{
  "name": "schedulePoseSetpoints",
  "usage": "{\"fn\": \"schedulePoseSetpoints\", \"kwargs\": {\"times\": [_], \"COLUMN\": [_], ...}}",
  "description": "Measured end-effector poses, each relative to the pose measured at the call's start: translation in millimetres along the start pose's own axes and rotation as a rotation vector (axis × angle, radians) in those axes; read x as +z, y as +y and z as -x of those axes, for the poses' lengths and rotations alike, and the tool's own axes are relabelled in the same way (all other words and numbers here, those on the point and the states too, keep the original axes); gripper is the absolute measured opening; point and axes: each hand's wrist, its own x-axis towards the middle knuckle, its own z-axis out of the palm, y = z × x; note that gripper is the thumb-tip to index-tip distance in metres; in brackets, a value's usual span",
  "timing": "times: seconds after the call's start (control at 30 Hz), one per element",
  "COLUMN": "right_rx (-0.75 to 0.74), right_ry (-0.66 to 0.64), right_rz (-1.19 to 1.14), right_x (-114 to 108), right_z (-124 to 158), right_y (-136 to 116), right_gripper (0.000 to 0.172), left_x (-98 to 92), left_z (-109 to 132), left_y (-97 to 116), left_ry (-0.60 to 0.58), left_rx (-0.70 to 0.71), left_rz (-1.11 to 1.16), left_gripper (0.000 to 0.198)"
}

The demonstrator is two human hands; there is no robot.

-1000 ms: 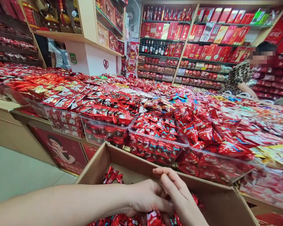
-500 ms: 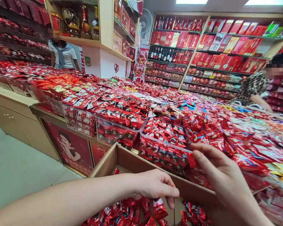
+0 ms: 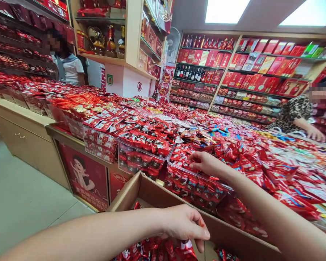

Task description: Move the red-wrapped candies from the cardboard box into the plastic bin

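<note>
Over an open cardboard box (image 3: 176, 194), my left hand (image 3: 187, 224) is closed with its fingers curled down. A red wrapped candy (image 3: 188, 250) shows right under those fingers, its upper end hidden by them. My right hand (image 3: 206, 163) reaches over a clear plastic bin (image 3: 195, 188) filled with red wrapped candies. Its fingertips are pinched together at the top layer, by the bin's left part, against red wrappers. More loose red candies (image 3: 154, 250) lie in the box below my left hand.
Neighbouring clear bins (image 3: 142, 159) of red sweets line the counter's front edge. Triangular red packets (image 3: 277, 177) are heaped at the right. A person (image 3: 69, 67) stands at the left; another person's arm (image 3: 305, 125) leans over the display at the right. Tiled floor (image 3: 21, 188) lies left.
My right hand has moved left and forward from the bin's right corner, carrying a small red candy onto the bin's top. My left hand keeps its curled pose. The view has tilted slightly upward.
</note>
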Motion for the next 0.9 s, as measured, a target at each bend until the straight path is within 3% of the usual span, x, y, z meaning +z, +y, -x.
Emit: {"fn": "schedulePoseSetpoints", "kwargs": {"times": [0.1,0.2,0.4,0.6,0.9], "right_rx": [-0.029,-0.113,-0.267,-0.289,-0.195], "right_ry": [0.065,0.108,0.077,0.062,0.503], "right_rz": [0.062,0.094,0.024,-0.086,-0.017], "right_x": [5.0,7.0,10.8,13.8,0.6], "right_z": [-0.4,1.0,1.1,1.2,27.6], "right_y": [0.7,-1.9,-2.4,1.4,-10.2], "right_gripper": [0.03,0.026,0.036,0.039,0.025], "left_x": [0.8,2.0,2.5,1.8,-1.6], "left_z": [-0.6,1.5,4.7,3.9,3.4], "left_y": [0.2,2.5,4.5,4.6,11.2], "left_ry": [-0.016,-0.04,-0.018,0.004,0.177], "left_rx": [-0.003,0.002,0.028,0.025,0.119], "left_rz": [-0.009,-0.019,-0.093,-0.066,0.078], "left_gripper": [0.02,0.021,0.021,0.018,0.033]}}
